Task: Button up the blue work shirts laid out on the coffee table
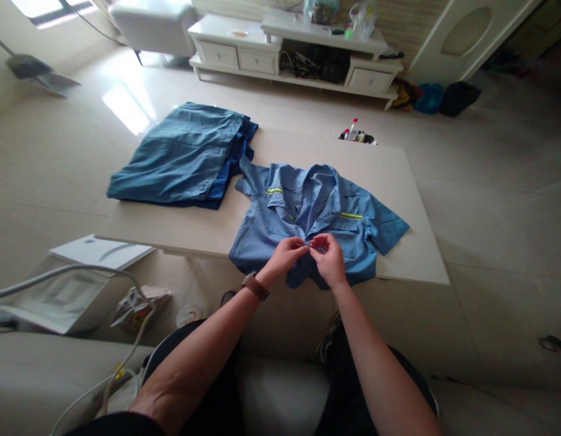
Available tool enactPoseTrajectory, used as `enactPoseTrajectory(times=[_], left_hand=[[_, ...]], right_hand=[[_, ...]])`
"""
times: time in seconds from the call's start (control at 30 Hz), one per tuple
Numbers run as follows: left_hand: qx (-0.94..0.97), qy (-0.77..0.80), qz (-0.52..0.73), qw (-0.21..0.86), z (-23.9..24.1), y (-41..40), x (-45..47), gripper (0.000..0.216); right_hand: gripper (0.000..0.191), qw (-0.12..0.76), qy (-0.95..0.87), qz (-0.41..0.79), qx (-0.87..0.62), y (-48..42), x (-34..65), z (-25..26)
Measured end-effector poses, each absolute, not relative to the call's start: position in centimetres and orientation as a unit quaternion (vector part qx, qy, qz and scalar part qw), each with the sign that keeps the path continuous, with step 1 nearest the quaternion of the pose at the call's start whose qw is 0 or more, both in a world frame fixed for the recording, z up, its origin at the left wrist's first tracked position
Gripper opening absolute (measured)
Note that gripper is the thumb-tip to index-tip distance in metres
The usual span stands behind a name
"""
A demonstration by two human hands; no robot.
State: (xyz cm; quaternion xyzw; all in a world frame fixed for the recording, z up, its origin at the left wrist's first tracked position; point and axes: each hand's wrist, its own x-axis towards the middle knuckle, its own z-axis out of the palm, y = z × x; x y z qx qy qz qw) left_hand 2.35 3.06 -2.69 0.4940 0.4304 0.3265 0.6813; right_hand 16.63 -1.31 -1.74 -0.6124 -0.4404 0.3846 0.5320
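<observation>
Fingertips met at the front of a short-sleeved work shirt [319, 203]

The left hand [289, 249] and right hand [328, 259] pinched the placket below the open collar, fingers closed on cloth; any button was too small to tell. The shirt lay on the table [394, 181], hem overhanging its near edge.

A home's living room, shown by a low table [389, 181], a TV cabinet [219, 54] past its far edge, an upholstered seat [156, 27] at the cabinet's left end and a dustpan [57, 83].
</observation>
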Motion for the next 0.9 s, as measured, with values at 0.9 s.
enactPoseTrajectory(times=[0.9], left_hand=[[0.371,0.439,0.358,0.736,-2.5,3.1,2.0,0.019]], right_hand=[[0.019,0.482,-0.475,0.376,-0.633,-1.5,17.0,-1.4]])
